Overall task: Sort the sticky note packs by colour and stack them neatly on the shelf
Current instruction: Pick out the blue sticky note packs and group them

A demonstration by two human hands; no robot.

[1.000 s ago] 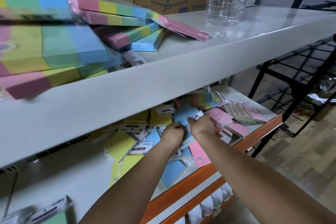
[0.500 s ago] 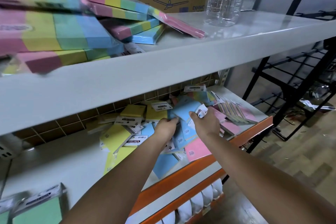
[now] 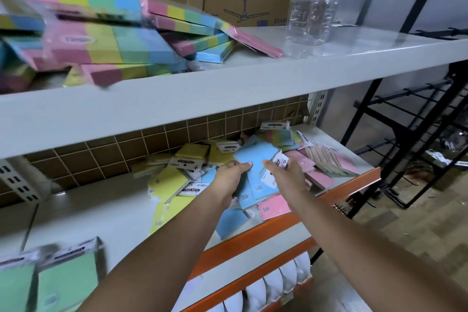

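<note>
Nearest first: green packs (image 3: pixel 63 284) sit side by side on the lower shelf (image 3: pixel 106 213), well to the near-left of the mixed heap (image 3: pixel 228 175); looks like the one sorted colour so far, imo.

Both forearms reach in over the shelf's orange front edge; left hand (image 3: pixel 228 180) and right hand (image 3: pixel 286 175) are each curled round a bunch of blue packs (image 3: pixel 255 159), lifted just above the heap w/ thumbs on top; several packs fanned, not squared, so the grip looks loose.

Risks, as I read it: the fan slips; lower packs slide out & drop back into the heap, or skid past the orange edge to the floor; a blue pack (image 3: pixel 230 220) and a pink pack (image 3: pixel 274 208) at the heap's near side already lie right by that edge, so one nudge from a wrist could tip them off.

Yellow packs (image 3: pixel 169 182) lie at the heap's left, pink ones (image 3: pixel 321 177) at its right; dragging blue through could re-mix them.

Farthest: above the heap, the top shelf (image 3: pixel 354 58) holds rainbow packs (image 3: pixel 114 43) in a sloppy pile overhanging its front lip, plus a clear bottle (image 3: pixel 314 7); a bump to the rack may shake those down.
</note>
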